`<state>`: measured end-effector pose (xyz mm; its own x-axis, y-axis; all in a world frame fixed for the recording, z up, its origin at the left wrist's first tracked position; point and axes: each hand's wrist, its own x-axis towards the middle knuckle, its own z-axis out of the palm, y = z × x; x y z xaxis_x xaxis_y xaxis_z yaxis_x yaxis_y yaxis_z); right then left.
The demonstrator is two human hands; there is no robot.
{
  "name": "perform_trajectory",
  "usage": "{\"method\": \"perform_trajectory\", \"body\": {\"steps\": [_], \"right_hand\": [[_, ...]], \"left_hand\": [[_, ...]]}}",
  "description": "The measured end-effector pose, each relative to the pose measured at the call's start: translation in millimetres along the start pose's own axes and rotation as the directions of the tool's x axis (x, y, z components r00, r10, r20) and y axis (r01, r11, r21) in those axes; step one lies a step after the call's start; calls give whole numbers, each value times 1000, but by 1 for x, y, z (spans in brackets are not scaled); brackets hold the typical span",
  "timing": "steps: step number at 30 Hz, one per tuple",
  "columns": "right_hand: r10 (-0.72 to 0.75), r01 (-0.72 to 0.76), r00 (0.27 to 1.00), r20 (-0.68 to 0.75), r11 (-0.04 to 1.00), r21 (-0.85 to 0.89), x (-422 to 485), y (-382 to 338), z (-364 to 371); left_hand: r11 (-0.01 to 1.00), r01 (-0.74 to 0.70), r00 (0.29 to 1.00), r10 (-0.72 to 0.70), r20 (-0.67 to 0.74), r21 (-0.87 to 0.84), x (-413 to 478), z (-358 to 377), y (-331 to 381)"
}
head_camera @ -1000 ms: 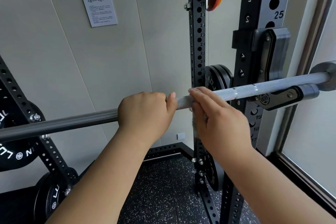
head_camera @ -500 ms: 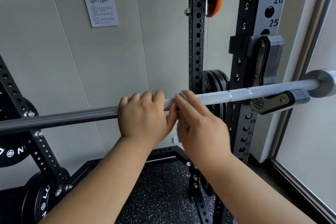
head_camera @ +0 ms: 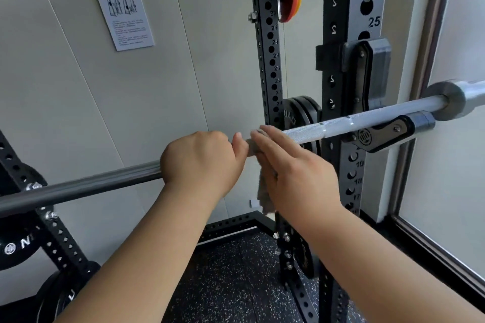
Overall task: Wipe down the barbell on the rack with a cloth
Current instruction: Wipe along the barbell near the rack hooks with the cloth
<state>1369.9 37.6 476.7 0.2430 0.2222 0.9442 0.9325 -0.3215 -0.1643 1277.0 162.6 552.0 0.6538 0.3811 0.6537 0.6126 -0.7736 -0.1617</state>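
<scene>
Grey steel crossed the whole view: the barbell [head_camera: 367,118] lay on the rack [head_camera: 341,21], and its right part rested in a black hook [head_camera: 380,136], just inside the thick collar. The left hand [head_camera: 202,160] was clenched around the smooth shaft with its fingers curled over the top. I judge this was to stop the bar from rolling in the hooks while it was rubbed.

Just beside it, the right hand [head_camera: 296,173] lay with straight fingers over a small grey cloth [head_camera: 263,191] and pressed it onto the start of the knurled section. Flat fingers probably spread the pressure over more of the rough surface. The thumb was hidden, so I cannot tell if it pinched the cloth from below. The loose end of the cloth hung down under the palm, apart from the bar.

The wiping seemed to be in progress. The next stroke would probably slide the cloth along the knurling toward the hook, where the hanging end could catch on the hook.
</scene>
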Motion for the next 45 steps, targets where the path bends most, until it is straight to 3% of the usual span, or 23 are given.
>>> {"method": "perform_trajectory", "body": {"steps": [5,8,11,16,21,26,29,31,34,38,43,45], "right_hand": [[139,-143,985,-103,989,-33,-2,16,-13],[40,-39,999,-20,999,34,-1,0,-6],[-46,48,998,46,998,-37,2,4,-14],[187,-193,979,-74,977,-86,1,22,-25],[-39,45,995,88,997,-63,0,2,-20],[212,-209,977,0,963,-171,7,39,-43],[69,-66,998,15,990,-124,1,27,-34],[-10,15,999,52,995,-99,1,22,-31],[53,-43,997,63,987,-155,16,34,-43],[187,-196,979,-77,971,-136,16,41,-38],[-6,11,997,71,997,-80,13,31,-30],[59,-49,995,83,992,-116,19,46,-43]], "left_hand": [[999,11,997,-8,79,-39,8,1,-2],[1000,14,998,-13,58,-18,6,1,-1],[1000,11,999,-11,-35,22,-3,0,0],[1000,14,993,-12,-115,21,-8,5,-3],[990,-111,972,89,-216,-91,-15,9,-10],[981,-149,963,117,-242,-122,-22,12,-13],[980,-120,970,82,-231,-159,-18,7,1],[968,-177,967,138,-215,-177,-13,5,18],[966,-207,965,175,-194,-157,-9,7,32],[973,-187,943,139,-301,-136,-7,19,33],[981,-151,924,96,-370,-124,-3,26,36],[981,-146,913,84,-399,-128,-2,27,36]]}}
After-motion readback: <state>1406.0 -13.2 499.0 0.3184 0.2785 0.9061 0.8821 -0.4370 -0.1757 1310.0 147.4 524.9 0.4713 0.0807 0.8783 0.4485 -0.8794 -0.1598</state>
